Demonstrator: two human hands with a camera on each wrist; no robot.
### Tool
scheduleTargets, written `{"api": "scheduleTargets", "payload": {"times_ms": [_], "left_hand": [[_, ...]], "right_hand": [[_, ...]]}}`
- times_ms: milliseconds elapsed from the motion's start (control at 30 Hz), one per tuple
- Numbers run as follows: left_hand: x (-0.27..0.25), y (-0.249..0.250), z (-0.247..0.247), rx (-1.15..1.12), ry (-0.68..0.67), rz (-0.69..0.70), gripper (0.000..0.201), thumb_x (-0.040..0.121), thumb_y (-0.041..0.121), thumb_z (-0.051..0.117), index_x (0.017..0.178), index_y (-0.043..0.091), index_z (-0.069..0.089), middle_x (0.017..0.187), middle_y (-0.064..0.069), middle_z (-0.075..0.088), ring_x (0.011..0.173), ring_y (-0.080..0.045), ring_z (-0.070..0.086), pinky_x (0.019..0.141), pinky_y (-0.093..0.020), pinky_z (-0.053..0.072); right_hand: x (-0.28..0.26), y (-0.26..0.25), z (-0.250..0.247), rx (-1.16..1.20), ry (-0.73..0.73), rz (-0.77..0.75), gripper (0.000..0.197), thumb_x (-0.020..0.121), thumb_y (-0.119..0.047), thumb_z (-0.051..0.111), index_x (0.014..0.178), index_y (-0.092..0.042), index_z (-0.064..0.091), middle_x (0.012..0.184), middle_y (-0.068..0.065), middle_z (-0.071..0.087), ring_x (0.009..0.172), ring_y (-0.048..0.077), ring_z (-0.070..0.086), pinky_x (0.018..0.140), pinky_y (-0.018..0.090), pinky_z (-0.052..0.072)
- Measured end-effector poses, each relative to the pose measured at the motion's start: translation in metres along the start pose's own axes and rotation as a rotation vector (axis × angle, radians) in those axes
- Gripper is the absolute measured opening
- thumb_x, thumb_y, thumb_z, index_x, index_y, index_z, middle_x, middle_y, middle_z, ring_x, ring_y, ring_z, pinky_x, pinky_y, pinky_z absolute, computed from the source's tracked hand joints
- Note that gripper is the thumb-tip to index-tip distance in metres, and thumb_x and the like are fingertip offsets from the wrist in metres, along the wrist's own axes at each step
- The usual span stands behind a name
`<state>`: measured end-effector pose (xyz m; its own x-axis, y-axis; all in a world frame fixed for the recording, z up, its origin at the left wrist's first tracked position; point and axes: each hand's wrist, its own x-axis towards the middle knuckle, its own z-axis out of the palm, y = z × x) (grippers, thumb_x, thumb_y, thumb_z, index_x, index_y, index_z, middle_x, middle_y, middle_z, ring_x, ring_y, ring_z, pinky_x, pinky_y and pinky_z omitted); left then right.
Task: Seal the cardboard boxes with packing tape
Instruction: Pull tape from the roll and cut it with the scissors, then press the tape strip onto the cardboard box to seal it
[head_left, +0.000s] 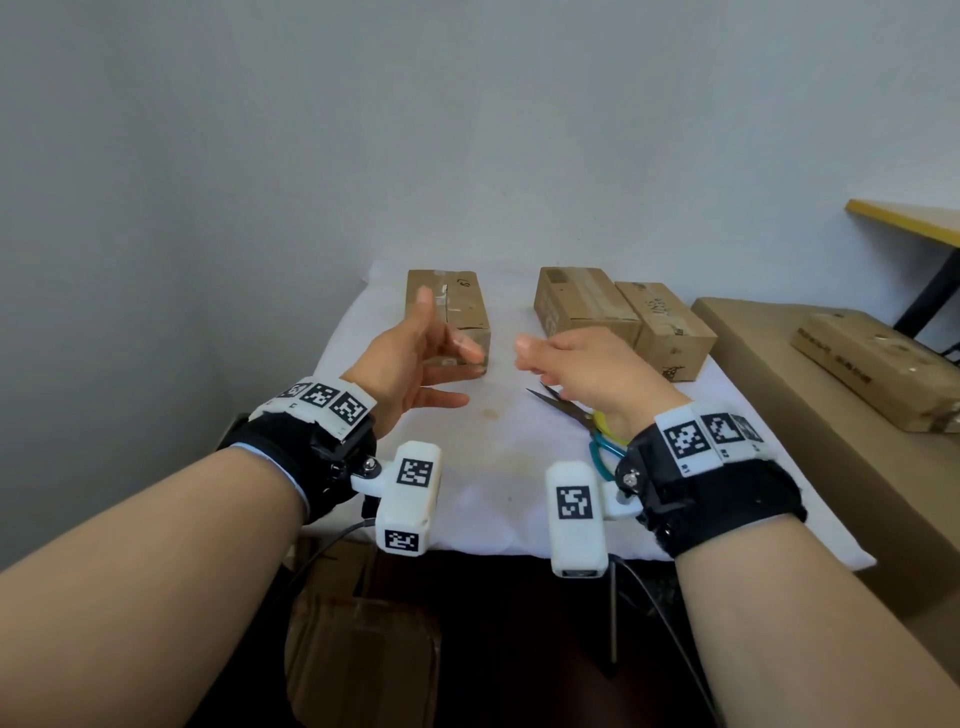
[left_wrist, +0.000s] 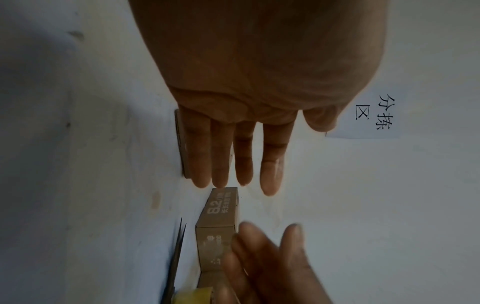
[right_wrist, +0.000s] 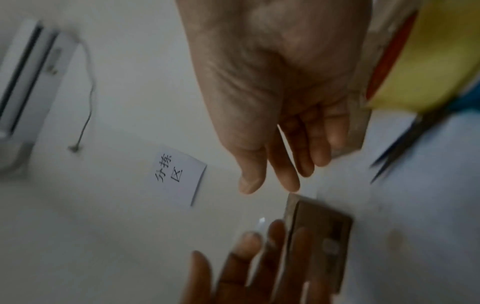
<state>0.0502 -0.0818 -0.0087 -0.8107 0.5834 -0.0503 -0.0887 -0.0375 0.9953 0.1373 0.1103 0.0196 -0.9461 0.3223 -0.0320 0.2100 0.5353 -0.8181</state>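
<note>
Three brown cardboard boxes lie on the white-covered table (head_left: 498, 457): a left box (head_left: 457, 301), a middle box (head_left: 582, 301) and a right box (head_left: 670, 327). My left hand (head_left: 441, 358) hovers in front of the left box, fingers straight and spread, holding nothing. My right hand (head_left: 566, 364) hovers just before the middle box, fingers relaxed and empty. The two hands face each other a little apart. Scissors (head_left: 561, 408) lie under my right wrist. Beside them a yellow roll (right_wrist: 426, 61), probably the tape, is mostly hidden in the head view.
A large cardboard surface (head_left: 810, 457) stands right of the table, with a flat carton (head_left: 878, 369) on it. A yellow-edged table (head_left: 909, 218) is at the back right. A paper label (right_wrist: 176, 174) is on the wall. A brown bag (head_left: 363, 649) sits below the table's front edge.
</note>
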Motion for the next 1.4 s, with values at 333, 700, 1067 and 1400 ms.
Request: {"api": "scheduleTargets", "payload": {"times_ms": [333, 700, 1067, 1400], "left_hand": [[-0.005, -0.002, -0.005, 0.119, 0.059, -0.117, 0.083, 0.098, 0.069, 0.021, 0.100, 0.006, 0.075, 0.109, -0.004, 0.075, 0.099, -0.023, 0.073, 0.071, -0.037, 0.057], [0.007, 0.006, -0.024, 0.060, 0.265, -0.225, 0.061, 0.104, 0.054, 0.033, 0.107, 0.005, 0.068, 0.102, -0.007, 0.075, 0.066, -0.019, 0.071, 0.036, -0.018, 0.027], [0.041, -0.020, -0.053, 0.494, 0.405, 0.150, 0.063, 0.095, 0.001, 0.055, 0.143, 0.041, 0.046, 0.155, 0.003, 0.030, 0.141, -0.016, 0.034, 0.112, -0.038, 0.037], [0.061, -0.039, -0.048, 0.401, 0.321, 0.074, 0.071, 0.094, -0.005, 0.051, 0.148, 0.040, 0.041, 0.148, 0.002, 0.047, 0.130, -0.019, 0.050, 0.093, -0.036, 0.053]], "right_hand": [[0.010, -0.004, 0.027, 0.236, 0.019, 0.011, 0.007, 0.088, -0.019, 0.080, 0.083, -0.018, 0.074, 0.089, -0.004, 0.074, 0.091, 0.011, 0.066, 0.082, 0.028, 0.051], [0.022, -0.007, 0.042, 0.240, 0.116, -0.046, 0.012, 0.092, -0.014, 0.075, 0.081, -0.017, 0.074, 0.084, -0.009, 0.072, 0.084, 0.002, 0.064, 0.082, 0.026, 0.050], [0.042, -0.008, 0.045, 0.519, 0.050, 0.018, 0.004, 0.097, -0.021, 0.068, 0.094, -0.021, 0.070, 0.098, -0.012, 0.069, 0.105, 0.007, 0.059, 0.100, 0.031, 0.044], [0.065, -0.005, 0.064, 0.679, -0.020, 0.069, 0.012, 0.098, -0.016, 0.065, 0.108, -0.021, 0.067, 0.113, -0.006, 0.069, 0.113, 0.009, 0.059, 0.113, 0.045, 0.040]]}}
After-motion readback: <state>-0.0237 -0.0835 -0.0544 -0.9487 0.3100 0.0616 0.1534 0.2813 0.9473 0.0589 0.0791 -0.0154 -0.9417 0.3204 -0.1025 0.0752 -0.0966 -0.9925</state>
